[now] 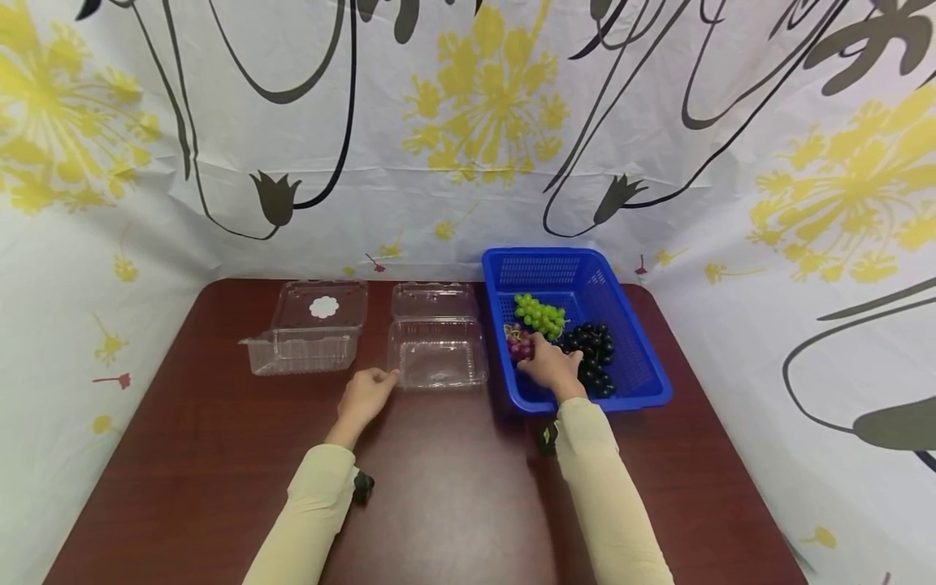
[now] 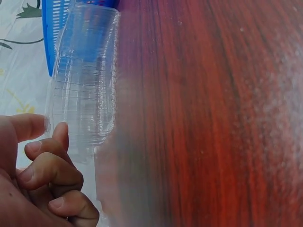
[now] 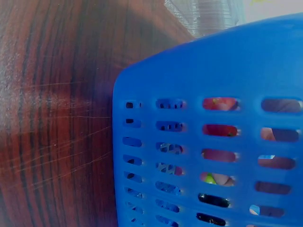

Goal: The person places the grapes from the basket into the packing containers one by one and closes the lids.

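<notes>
My left hand (image 1: 366,398) pinches the near left corner of a clear plastic clamshell box (image 1: 439,353), whose lid lies back. In the left wrist view, the fingers (image 2: 35,125) meet the box's rim (image 2: 85,90). Inside a blue plastic basket (image 1: 636,357), my right hand (image 1: 552,366) grips a bunch of red grapes (image 1: 519,343) by the left wall. Green grapes (image 1: 539,315) lie behind it, and black grapes (image 1: 592,357) lie to its right. The basket's slotted wall (image 3: 189,142) hides most of the right hand in the right wrist view.
A second clear clamshell box (image 1: 303,349) stands open at the left, with a white label (image 1: 324,306) on its lid. The dark red wooden table (image 1: 439,487) ends at a wall covered in patterned cloth (image 1: 439,203).
</notes>
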Tool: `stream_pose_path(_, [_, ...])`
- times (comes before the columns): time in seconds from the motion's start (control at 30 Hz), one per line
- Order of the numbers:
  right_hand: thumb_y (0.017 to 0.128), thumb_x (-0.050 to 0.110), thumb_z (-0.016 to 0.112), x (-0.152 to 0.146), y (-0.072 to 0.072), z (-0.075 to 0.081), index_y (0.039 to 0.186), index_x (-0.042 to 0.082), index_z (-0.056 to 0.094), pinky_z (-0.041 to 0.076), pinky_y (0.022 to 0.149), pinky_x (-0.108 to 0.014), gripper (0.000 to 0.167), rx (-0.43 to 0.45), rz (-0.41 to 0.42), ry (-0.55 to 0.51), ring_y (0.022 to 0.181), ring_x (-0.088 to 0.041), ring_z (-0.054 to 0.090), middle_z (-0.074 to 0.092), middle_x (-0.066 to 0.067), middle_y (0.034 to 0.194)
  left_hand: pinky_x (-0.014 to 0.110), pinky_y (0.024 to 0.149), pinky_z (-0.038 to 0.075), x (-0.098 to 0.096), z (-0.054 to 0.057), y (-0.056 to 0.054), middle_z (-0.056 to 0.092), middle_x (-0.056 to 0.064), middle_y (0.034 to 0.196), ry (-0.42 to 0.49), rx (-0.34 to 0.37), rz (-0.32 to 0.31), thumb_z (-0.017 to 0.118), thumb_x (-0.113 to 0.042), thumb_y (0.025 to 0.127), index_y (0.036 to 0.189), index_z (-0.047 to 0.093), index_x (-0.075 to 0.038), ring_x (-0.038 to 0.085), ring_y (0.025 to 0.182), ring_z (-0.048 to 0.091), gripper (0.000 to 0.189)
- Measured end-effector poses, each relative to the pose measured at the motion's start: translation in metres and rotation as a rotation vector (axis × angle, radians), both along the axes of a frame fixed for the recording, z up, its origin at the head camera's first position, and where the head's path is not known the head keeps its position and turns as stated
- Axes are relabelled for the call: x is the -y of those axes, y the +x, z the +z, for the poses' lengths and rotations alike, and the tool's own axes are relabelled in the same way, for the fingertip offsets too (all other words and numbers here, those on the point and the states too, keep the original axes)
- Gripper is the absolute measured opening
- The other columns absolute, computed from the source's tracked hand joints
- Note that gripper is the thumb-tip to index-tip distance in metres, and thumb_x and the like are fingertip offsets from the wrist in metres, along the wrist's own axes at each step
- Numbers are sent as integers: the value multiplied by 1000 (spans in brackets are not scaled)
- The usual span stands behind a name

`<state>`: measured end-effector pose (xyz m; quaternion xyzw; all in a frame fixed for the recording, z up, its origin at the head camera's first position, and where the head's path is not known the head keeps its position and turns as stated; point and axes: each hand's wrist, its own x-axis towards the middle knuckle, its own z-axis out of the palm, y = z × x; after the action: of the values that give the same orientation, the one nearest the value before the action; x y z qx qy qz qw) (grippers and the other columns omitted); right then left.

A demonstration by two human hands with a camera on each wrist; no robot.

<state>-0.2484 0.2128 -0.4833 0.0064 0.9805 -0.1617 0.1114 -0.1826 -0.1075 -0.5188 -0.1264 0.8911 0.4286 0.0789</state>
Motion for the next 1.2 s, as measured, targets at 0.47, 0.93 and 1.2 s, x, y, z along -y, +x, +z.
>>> stream_pose_path(0.47, [88,33,63,-5,4,6,137,13,47,18,100,-65,55,-90,-41,-63,107,-37,61,69,-14,101,30,61,39,1,-5,0,69,10,98,33,-8,-11,53,-43,96,106,71,-5,19,77,53,43])
stream_pose_path(0.93, [85,26,60,4,10,44,138,14,47,20,93,-59,56,-263,-36,-154,93,-38,62,70,-15,100,30,64,39,2,-6,-1,68,11,96,65,-33,-12,53,-42,96,104,70,-3,20,77,52,44])
stream_pose_path(1.2, [83,24,61,31,14,67,134,16,50,18,93,-57,53,-341,48,-176,93,-33,61,70,-8,90,37,72,45,2,-8,-1,68,14,104,78,-36,-22,52,-42,97,108,69,-2,23,83,57,45])
